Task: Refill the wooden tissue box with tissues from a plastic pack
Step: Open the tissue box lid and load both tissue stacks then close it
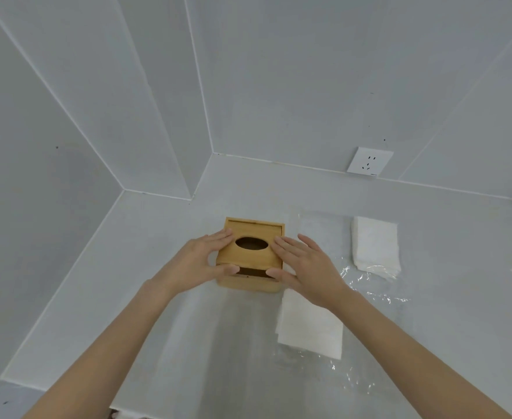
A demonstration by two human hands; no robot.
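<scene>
A wooden tissue box (250,284) stands on the white counter, near the corner of the walls. Its sliding lid (250,258), with an oval hole, sits pulled toward me, so a dark gap shows at the near edge and a strip of the rim shows at the far side. My left hand (202,261) holds the lid's left side, thumb at the near edge. My right hand (304,267) holds its right side the same way. A stack of white tissues (310,328) lies just right of the box, on clear plastic wrap (369,285).
A second stack of white tissues (375,246) lies farther right on the counter (158,267). A wall socket (369,161) sits low on the back wall. Tiled walls close in on the left and behind.
</scene>
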